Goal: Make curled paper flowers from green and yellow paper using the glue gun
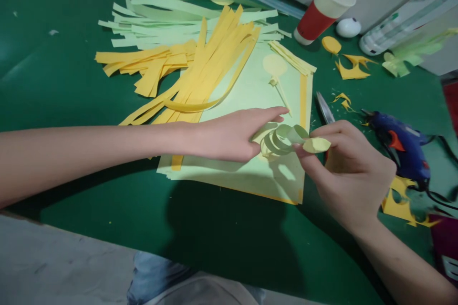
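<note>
My right hand (347,167) pinches a curled pale green paper strip (284,137) between thumb and finger; a pale yellow-green pointed end (317,145) sticks out past the fingertips. Beside the curl's other side is my left hand (239,134), its index finger stretched out and its thumb apart. Pale paper lies partly hidden between them. Below both hands is a stack of light green paper sheets (229,171). On it rests a thin paper stick (282,95) with a small knot-like end, close to a pale yellow paper disc (275,64).
Yellow paper strips (211,66) and light green strips (157,21) lie across the green table (53,81). To the right are scissors (325,107), a blue glue gun (402,140) with its cord, and yellow scraps (352,66). A red-and-white paper cup (318,19) stands behind.
</note>
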